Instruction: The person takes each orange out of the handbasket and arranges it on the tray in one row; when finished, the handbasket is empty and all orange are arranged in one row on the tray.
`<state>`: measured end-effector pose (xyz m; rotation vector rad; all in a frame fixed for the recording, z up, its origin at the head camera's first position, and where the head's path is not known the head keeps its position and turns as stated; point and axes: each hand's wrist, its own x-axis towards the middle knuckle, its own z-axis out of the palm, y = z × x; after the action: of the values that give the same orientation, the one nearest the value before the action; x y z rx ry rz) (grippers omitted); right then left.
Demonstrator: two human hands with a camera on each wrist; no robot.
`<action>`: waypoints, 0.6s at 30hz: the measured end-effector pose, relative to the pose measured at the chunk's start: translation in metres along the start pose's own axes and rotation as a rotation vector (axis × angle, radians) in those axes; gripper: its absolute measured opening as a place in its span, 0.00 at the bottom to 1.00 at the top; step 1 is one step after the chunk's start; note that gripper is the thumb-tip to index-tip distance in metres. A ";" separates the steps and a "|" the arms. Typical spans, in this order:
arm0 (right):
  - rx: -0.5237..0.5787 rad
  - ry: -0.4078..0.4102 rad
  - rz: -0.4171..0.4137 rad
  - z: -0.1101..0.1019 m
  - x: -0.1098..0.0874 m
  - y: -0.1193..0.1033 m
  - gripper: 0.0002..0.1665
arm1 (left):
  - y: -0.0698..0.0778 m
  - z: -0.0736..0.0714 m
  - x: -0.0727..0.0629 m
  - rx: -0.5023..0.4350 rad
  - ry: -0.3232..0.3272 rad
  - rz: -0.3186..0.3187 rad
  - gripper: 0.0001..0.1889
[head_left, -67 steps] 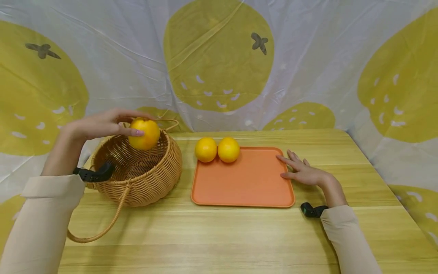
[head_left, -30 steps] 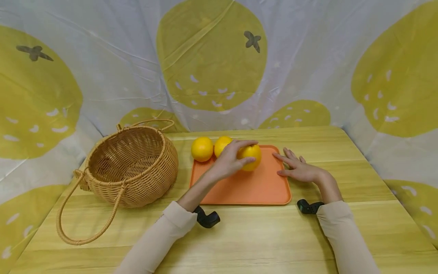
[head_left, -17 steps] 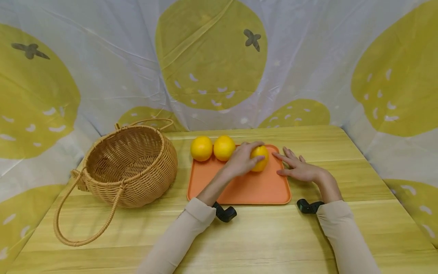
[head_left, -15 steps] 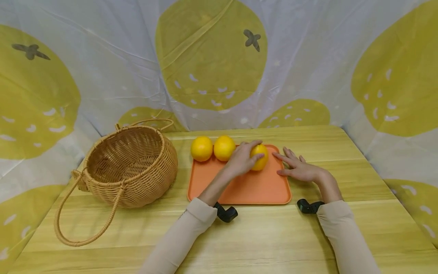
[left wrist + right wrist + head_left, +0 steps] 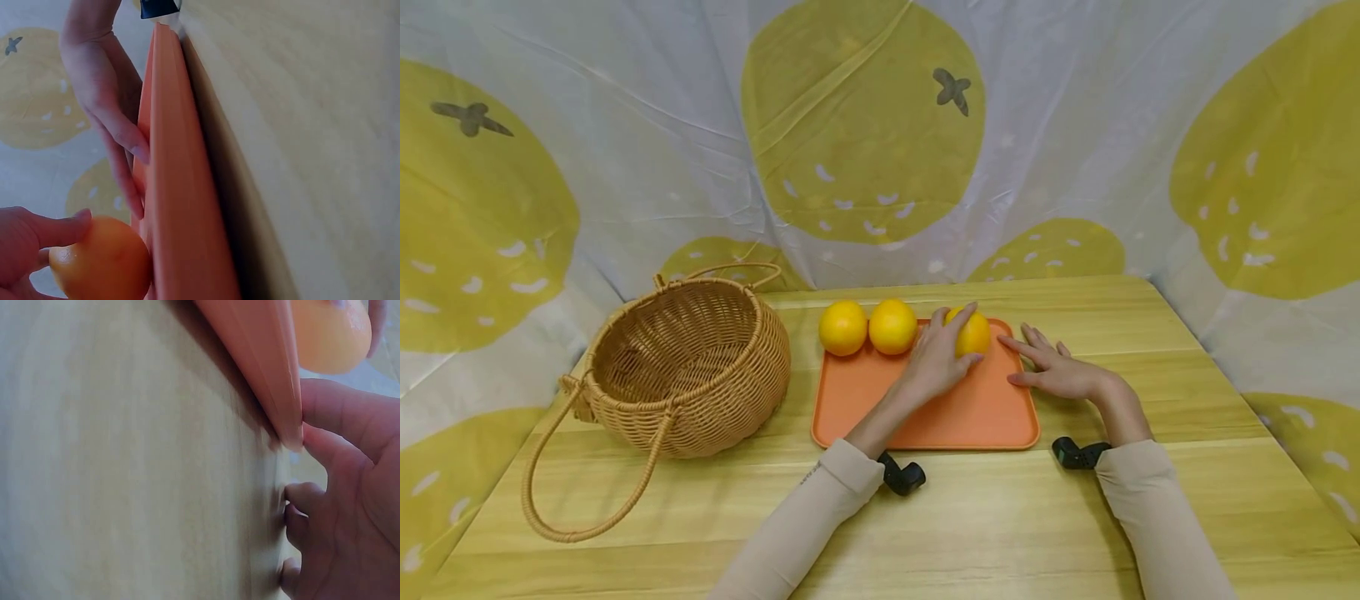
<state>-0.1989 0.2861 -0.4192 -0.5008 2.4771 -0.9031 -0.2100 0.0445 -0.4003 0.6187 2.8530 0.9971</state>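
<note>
In the head view, my left hand (image 5: 936, 358) is spread over an orange (image 5: 973, 335) at the back right of the salmon-coloured tray (image 5: 955, 417). Its thumb and fingers look straightened and loose around the fruit, the thumb touching or nearly touching it in the left wrist view, where the orange (image 5: 103, 259) sits against the tray. Two more oranges, one in the back left corner (image 5: 842, 327) and one beside it (image 5: 892, 327), stand side by side. My right hand (image 5: 1056, 371) lies at the tray's right rim, thumb and index finger touching the edge (image 5: 275, 381), other fingers on the table.
A wicker basket (image 5: 737, 392) stands left of the tray with nothing visible inside. Its front handle (image 5: 602, 529) hangs down towards the table's front, the other leans back. A lemon-print cloth (image 5: 865, 108) hangs behind the wooden table (image 5: 985, 533).
My left hand has carried the third orange from above the basket to the tray's back right, and its fingers have since spread wider around it. The right hand has stayed at the rim.
</note>
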 end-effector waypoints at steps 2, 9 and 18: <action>0.003 -0.001 0.006 0.000 0.000 0.001 0.48 | 0.000 0.001 0.000 -0.010 0.020 -0.015 0.40; 0.012 0.006 0.011 0.001 0.003 0.008 0.49 | -0.001 0.000 0.004 0.036 0.106 -0.088 0.39; -0.012 0.001 0.025 0.003 0.008 0.017 0.52 | -0.004 -0.006 0.007 0.122 0.056 -0.055 0.44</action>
<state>-0.2076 0.2933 -0.4350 -0.4729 2.4854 -0.8791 -0.2187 0.0407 -0.3979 0.5258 2.9799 0.8503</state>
